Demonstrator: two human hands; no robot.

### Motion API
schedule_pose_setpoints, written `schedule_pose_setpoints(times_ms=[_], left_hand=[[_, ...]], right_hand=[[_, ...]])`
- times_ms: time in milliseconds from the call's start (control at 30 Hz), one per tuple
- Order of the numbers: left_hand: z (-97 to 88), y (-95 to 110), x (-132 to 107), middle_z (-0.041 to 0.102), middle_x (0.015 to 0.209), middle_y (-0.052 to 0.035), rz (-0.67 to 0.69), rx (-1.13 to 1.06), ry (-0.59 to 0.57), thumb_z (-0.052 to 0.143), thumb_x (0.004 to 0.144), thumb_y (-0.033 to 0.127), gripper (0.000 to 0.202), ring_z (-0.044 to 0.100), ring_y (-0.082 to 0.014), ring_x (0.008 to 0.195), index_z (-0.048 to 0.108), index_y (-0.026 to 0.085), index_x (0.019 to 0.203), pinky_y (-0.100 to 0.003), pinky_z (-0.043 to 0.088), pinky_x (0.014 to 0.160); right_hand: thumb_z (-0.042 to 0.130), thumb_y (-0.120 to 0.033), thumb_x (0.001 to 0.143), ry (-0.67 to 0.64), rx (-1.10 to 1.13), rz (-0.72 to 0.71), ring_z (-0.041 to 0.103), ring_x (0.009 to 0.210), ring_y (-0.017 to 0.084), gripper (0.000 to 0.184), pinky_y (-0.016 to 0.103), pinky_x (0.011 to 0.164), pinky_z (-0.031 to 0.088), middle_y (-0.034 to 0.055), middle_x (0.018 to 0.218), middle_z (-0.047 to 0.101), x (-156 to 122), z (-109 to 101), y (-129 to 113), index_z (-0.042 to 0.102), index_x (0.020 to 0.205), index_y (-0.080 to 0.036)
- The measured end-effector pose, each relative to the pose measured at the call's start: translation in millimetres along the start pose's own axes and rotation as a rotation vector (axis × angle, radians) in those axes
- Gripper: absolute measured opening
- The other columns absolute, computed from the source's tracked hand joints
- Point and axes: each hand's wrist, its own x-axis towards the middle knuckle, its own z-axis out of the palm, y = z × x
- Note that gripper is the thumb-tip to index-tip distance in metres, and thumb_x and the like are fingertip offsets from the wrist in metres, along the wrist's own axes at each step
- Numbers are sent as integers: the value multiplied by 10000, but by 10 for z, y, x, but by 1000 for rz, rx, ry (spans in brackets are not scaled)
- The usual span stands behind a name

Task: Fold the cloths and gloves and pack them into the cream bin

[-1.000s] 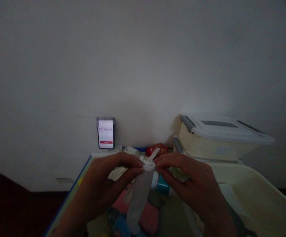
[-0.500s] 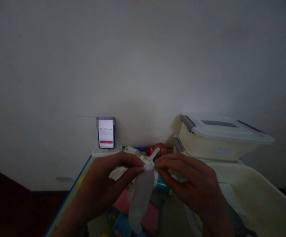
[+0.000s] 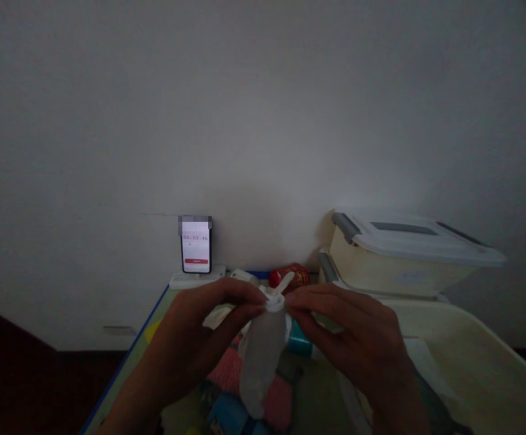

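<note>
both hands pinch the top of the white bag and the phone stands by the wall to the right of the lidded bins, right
Not quite. The head view shows the phone to the left of the lidded bins, not the right. The rest holds: the left hand and right hand both pinch the top of the white bag.
</note>
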Motion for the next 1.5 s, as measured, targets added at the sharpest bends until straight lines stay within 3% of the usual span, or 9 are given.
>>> schedule_pose_setpoints(times_ms=[300,533,967,1200,1500], left_hand=[[56,-52,-13,691,856,30,23,-15,-98,510,867,88,173,638,-78,783,608,219,924,-137,479,712],[68,-53,-30,674,867,50,27,-19,-129,494,883,95,166,624,-61,789,580,231,921,-124,455,706],[-33,-120,-35,645,890,54,119,101,-163,501,878,64,200,600,-49,809,549,241,958,-97,437,745],[-71,-126,-58,631,949,25,129,-12,-277,454,893,32,233,594,-68,886,538,228,986,-138,441,798],[-36,-123,-43,627,966,18,124,9,-319,448,886,23,256,592,-79,886,553,230,994,-160,452,785]], right_hand=[[680,-129,777,20,29,-63,669,798,117,173,240,709,524,-10,905,718,-2,43,40,650,926,-210],[658,-105,784,-40,87,-48,630,781,124,154,258,698,516,10,878,663,-2,57,39,614,895,-202],[601,-48,741,-108,197,4,606,791,127,182,267,719,489,16,866,628,24,13,-22,554,839,-194],[595,-23,697,-136,269,-7,617,818,129,235,257,717,487,18,913,639,42,13,-32,534,835,-203],[594,-22,712,-198,279,67,609,863,136,272,276,760,479,-6,903,633,3,4,-5,522,879,-225]])
